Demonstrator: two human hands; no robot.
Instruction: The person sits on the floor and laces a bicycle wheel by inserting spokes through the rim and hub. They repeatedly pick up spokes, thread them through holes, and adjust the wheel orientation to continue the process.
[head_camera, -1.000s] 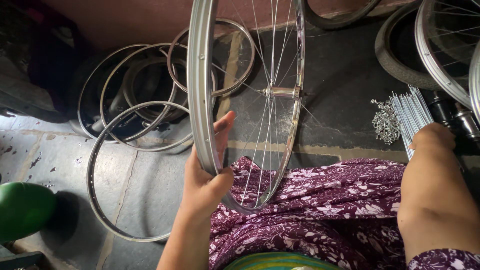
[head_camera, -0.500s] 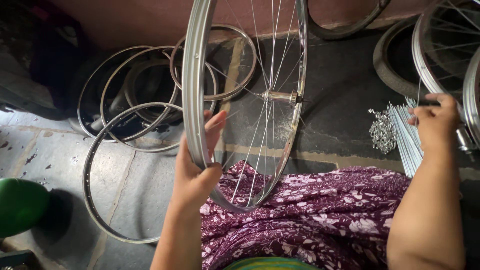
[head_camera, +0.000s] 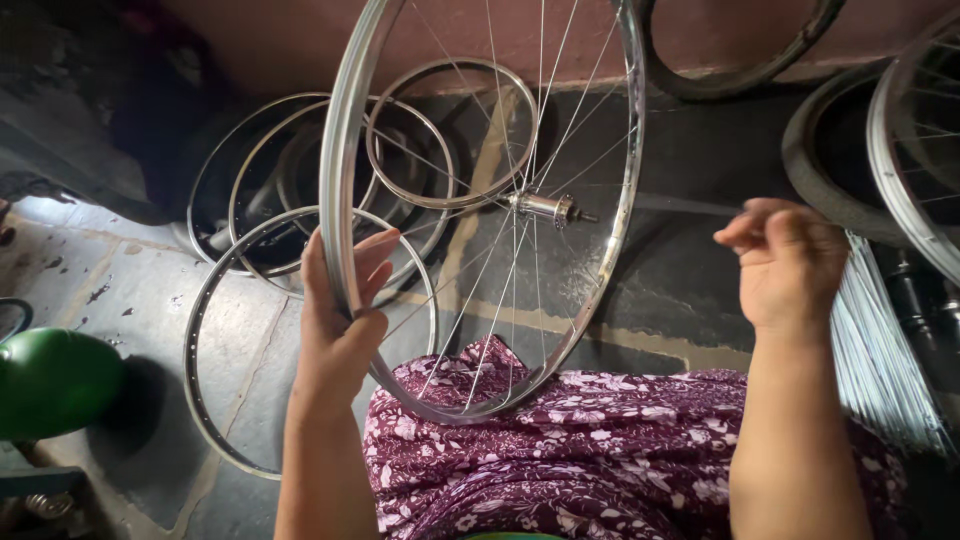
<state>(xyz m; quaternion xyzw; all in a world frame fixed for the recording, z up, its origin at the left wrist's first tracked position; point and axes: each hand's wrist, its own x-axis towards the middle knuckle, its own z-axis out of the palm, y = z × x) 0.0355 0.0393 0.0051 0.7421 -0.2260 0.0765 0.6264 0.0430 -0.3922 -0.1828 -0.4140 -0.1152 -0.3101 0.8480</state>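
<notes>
My left hand (head_camera: 338, 322) grips the near left side of a silver bicycle wheel rim (head_camera: 612, 250), which stands upright with its lower edge on my lap in purple flowered cloth (head_camera: 600, 460). Thin spokes run from the rim to the metal hub (head_camera: 540, 207), and some gaps show between them. My right hand (head_camera: 790, 260) is raised to the right of the wheel, with fingertips pinched on a single thin spoke (head_camera: 690, 206) that points left toward the hub. A bundle of loose silver spokes (head_camera: 885, 350) lies just behind and below that hand.
Several bare rims (head_camera: 300, 200) lie stacked on the grey floor at the left. A green rounded object (head_camera: 55, 380) sits at the far left. Tyres and another spoked wheel (head_camera: 915, 140) lean at the right, and a tyre (head_camera: 740, 70) rests against the pink wall.
My right hand rose from the spoke bundle and moved left toward the wheel with one spoke pinched. My left hand kept its hold on the rim, and the view came closer.
</notes>
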